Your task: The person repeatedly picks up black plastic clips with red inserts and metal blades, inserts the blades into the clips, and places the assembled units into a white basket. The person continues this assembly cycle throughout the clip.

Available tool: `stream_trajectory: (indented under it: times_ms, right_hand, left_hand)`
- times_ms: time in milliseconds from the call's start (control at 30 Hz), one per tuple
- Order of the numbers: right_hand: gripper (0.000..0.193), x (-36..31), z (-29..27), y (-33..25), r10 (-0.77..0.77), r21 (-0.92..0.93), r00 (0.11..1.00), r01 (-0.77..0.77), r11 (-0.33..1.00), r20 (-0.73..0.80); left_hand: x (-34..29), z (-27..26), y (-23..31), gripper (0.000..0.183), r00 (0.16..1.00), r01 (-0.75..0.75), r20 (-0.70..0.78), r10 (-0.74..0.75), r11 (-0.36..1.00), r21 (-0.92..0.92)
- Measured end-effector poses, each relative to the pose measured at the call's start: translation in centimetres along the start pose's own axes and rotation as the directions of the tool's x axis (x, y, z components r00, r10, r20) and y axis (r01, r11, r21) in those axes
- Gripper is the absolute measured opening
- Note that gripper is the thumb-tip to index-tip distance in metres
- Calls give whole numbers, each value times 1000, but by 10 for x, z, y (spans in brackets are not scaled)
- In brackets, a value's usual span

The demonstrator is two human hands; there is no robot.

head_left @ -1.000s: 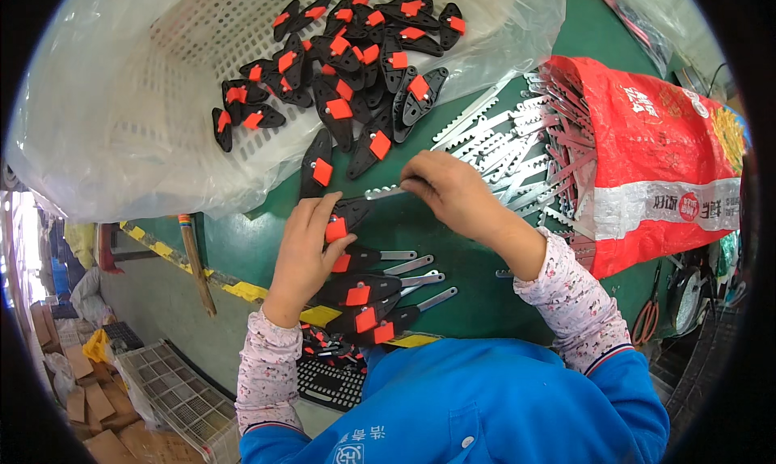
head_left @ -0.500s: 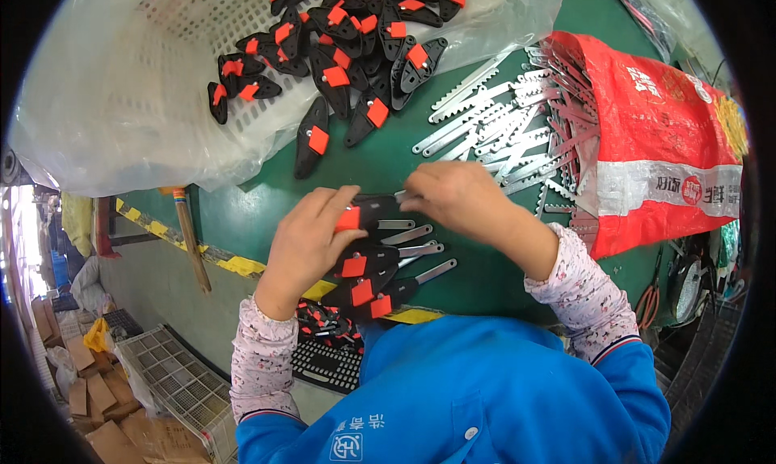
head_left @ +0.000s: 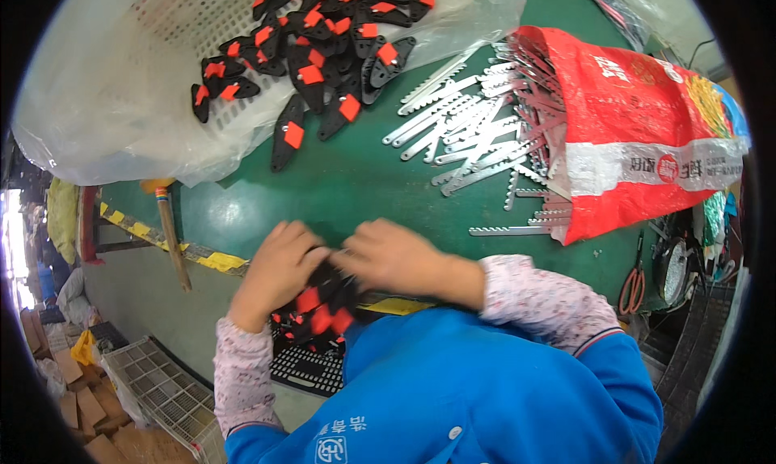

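At the near edge of the table, my left hand (head_left: 279, 263) and my right hand (head_left: 392, 258) come together, fingers closed on a bunch of black plastic handles (head_left: 325, 302) with red tabs. Motion blurs the bunch, and the fingers hide its far ends. Farther off, a pile of similar black handles (head_left: 314, 40) spills from a plastic-lined basket. Silvery metal strips with notched edges (head_left: 457, 128) lie heaped to the right, some still inside a red sack (head_left: 638, 84).
Below the table edge stands a black crate (head_left: 311, 371) with more red-and-black pieces above it. A wooden-handled hammer (head_left: 171, 234) leans over the left edge. Red-handled scissors (head_left: 633, 286) hang at the right. Wire baskets (head_left: 166, 391) and cardboard (head_left: 97, 407) sit on the floor.
The handles with metal strips that lay on the table are gathered into a bunch between my hands. Both hands have moved toward me, the right one also leftward. The view has shifted slightly.
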State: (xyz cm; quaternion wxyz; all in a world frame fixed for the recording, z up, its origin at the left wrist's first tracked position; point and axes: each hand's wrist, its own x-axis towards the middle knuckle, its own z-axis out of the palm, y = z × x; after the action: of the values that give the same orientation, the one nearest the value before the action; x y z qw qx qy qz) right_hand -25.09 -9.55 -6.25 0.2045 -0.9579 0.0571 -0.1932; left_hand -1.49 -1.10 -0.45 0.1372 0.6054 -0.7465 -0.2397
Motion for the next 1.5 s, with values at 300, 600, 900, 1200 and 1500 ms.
stream_trajectory:
  times_ms: [300, 600, 900, 1200, 1500]
  right_hand:
    - [17, 13, 2, -56, -109, 129, 994, 107, 986, 15]
    - [32, -154, -125, 9, 642, -364, 766, -601, 711, -11]
    - [25, -145, -114, 17, 592, -170, 804, -576, 799, 58]
    - [14, -77, -98, 9, 695, 458, 711, -584, 670, -109]
    - [13, -66, -102, 12, 545, 145, 822, -527, 838, -163]
  left_hand:
    - [-78, -33, 8, 23, 894, 445, -46, -445, 896, -16]
    - [12, -14, -20, 32, 879, 257, -383, -285, 958, -125]
    - [120, 2, -66, 58, 816, 322, -543, -198, 936, 143]
    - [24, 27, 19, 65, 957, -29, -290, -8, 992, -124]
    - [18, 29, 32, 65, 955, -105, -277, 110, 994, 33]
